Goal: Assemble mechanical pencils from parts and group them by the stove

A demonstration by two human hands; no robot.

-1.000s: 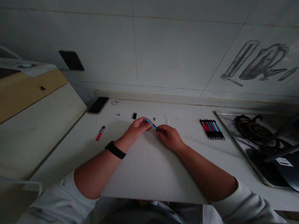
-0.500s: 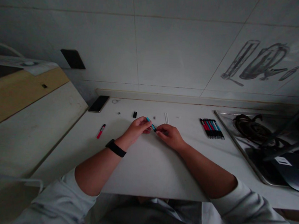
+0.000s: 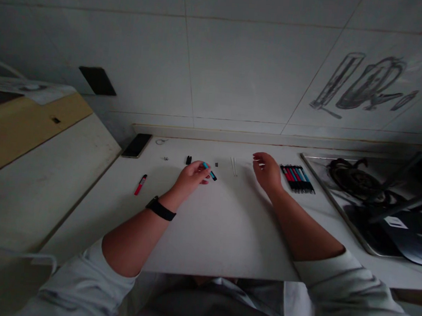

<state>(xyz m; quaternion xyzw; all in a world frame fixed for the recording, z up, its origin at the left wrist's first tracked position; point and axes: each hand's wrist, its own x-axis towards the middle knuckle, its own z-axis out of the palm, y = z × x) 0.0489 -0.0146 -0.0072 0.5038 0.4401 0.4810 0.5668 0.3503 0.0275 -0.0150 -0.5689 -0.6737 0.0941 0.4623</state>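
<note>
My left hand [image 3: 191, 176], with a black band on its wrist, pinches a short blue and black pen piece [image 3: 209, 171] just above the white counter [image 3: 214, 225]. My right hand [image 3: 267, 171] hovers further right with its fingers curled loosely apart and nothing visible in them. It is nearest a small white part near the fingertips and a row of several red, blue and black pens [image 3: 297, 177] to its right. Two thin white tubes [image 3: 234, 165] lie between my hands.
A red and black pen piece [image 3: 140, 184], a phone [image 3: 136, 145], a small black cap [image 3: 188, 160] and tiny loose parts lie on the counter's far left. A gas stove [image 3: 373, 196] fills the right side. A tiled wall stands behind.
My right hand has let go of the blue pen piece and moved right and away, toward the row of pens. My left hand still holds the piece.
</note>
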